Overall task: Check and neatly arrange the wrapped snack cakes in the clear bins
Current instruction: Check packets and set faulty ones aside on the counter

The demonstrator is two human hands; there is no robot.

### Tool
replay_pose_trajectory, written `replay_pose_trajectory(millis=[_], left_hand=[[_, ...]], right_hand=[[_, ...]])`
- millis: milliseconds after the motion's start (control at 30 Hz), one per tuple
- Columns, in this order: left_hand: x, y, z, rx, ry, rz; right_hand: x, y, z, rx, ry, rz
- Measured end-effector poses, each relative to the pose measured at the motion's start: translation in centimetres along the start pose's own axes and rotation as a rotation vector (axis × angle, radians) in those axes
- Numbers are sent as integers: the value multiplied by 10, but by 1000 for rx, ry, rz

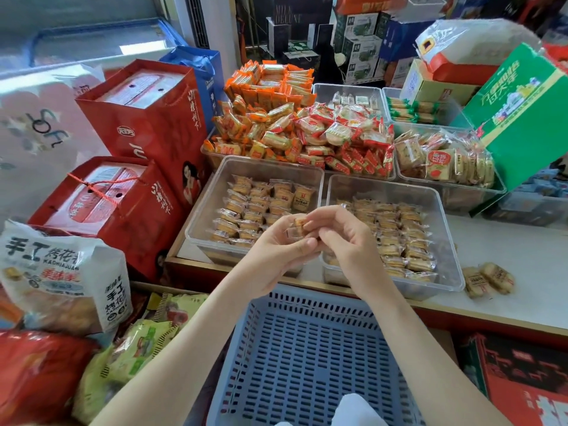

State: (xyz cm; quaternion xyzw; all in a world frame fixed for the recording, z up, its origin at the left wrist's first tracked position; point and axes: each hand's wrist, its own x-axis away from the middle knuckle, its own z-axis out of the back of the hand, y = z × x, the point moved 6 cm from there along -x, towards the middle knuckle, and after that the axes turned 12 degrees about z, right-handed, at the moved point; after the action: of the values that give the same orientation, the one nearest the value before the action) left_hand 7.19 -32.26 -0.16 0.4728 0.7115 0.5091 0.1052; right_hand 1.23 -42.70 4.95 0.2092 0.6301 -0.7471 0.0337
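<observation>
Both hands meet above the gap between two clear bins. My left hand (281,241) and my right hand (339,233) pinch one small wrapped snack cake (298,224) between their fingertips. The left clear bin (203,216) holds several wrapped cakes in rows, with one standing upright at its back right. The right clear bin (445,229) holds several rows of the same cakes lying flat. Two loose wrapped cakes (488,279) lie on the white counter right of that bin.
A blue slotted basket (301,348) sits below my forearms. Further bins of orange and red wrapped snacks (304,133) stand behind. Red gift bags (144,124) stand at the left, a green carton (522,118) at the right, and bagged goods (61,278) at the lower left.
</observation>
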Motion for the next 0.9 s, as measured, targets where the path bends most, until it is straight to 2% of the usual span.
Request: replay_pose_trajectory(millis=[100,167,233,300,467,700,800,900], left_hand=[[1,-1,10,-16,83,2],[1,0,17,15,109,7],[1,0,22,45,92,10],[2,1,27,60,81,21],[0,0,37,98,20,54],[-1,-4,47,181,14,87],[-2,-4,48,211,35,93],[-3,-4,50,239,36,104]], right_hand=[[-7,3,11,353,123,73],[-13,15,20,498,149,4],[-15,32,23,402,107,-180],[-14,43,22,167,106,-294],[-15,51,18,-111,123,-352],[-18,53,17,67,173,-318],[-18,60,14,-116,198,-404],[-20,62,8,-358,150,-490]])
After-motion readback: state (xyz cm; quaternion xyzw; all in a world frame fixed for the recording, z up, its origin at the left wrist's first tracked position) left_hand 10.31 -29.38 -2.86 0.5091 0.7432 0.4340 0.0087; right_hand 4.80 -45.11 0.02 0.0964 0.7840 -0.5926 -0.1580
